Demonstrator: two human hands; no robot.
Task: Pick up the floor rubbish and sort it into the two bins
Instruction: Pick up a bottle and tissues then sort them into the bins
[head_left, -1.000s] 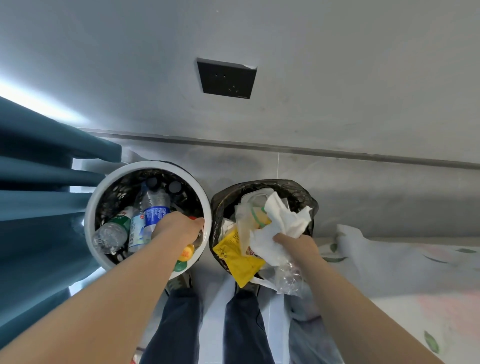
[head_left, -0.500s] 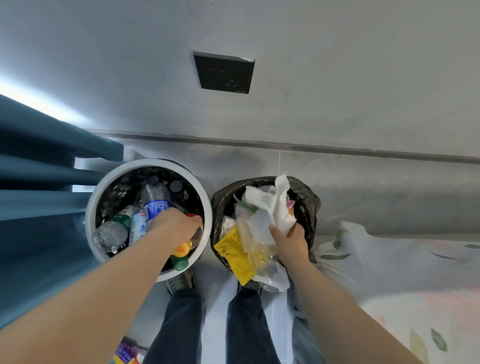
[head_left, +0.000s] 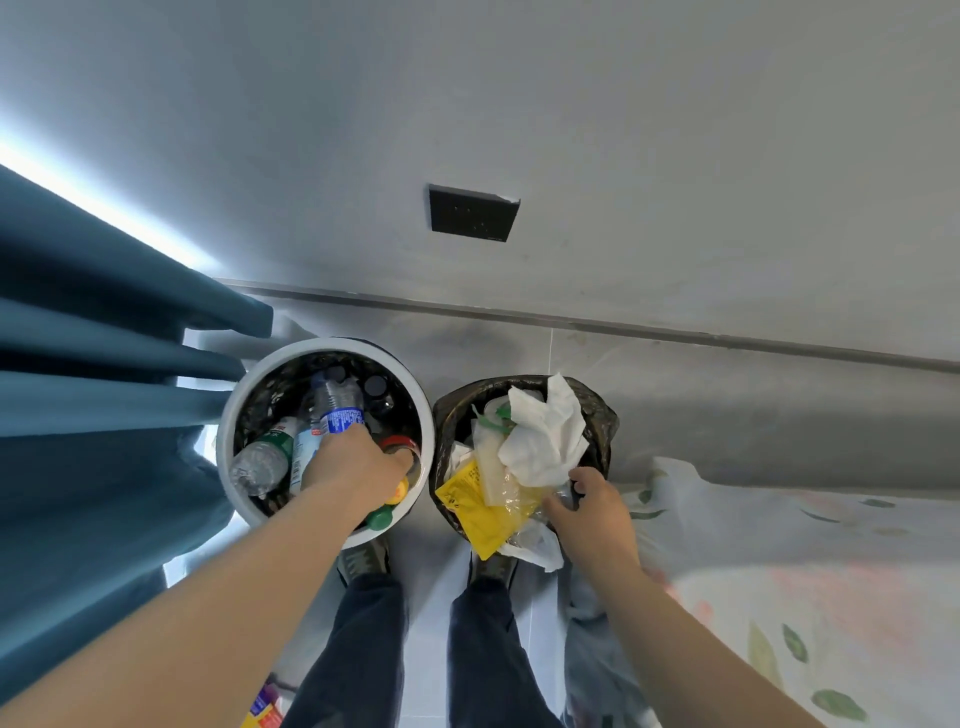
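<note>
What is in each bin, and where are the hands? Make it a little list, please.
white bin: on the left, holds plastic bottles
black bin: on the right, holds a white tissue, a yellow wrapper and a plastic bag
left hand: down in the white bin, over the bottles; grip hidden
right hand: at the black bin's near edge, just below the tissue
beside the white bin: blue curtain

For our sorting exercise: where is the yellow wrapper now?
In the head view, the yellow wrapper hangs over the near rim of the black-lined bin, below the white tissue, left of the right hand.
</note>
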